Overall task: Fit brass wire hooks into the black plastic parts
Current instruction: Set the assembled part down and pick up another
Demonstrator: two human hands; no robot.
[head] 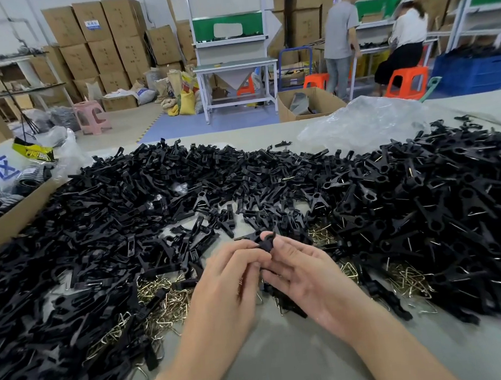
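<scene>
Hands: two are seen, the left hand [229,270] and the right hand [306,272], brought together over the middle of the worktop [289,365]. Both forearms are cut off by the lower edge.
Fingers: those of both hands are curled and pinched on one black part [266,243].
Part: one is held, at 12 o'clock of the hands, clear of the worktop. Most of it is covered by the fingertips, and whether wire is fitted in it cannot be told.
Parts [100,221]: too many to be counted. They are heaped round the hands from 8 o'clock over 12 to 4 o'clock. Brass wire is seen on many at 3 o'clock.
Hooks [162,303]: loose brass ones are seen in three patches, at 8, 1 and 3 o'clock of the hands. They are largely buried under parts and cannot be counted.
Bag [367,122]: one, of clear plastic, is laid beyond the heap at 1 o'clock.
Box [12,219]: one, open, at 10 o'clock, is cut off by the left edge. Its contents are hard to make out.
People: two are seen far off at 1 o'clock, one standing [339,30] and one seated [405,40].
Stools: three orange [406,82] and one pink [91,116] are counted on the floor. One orange stool is half hidden under a bench.
</scene>
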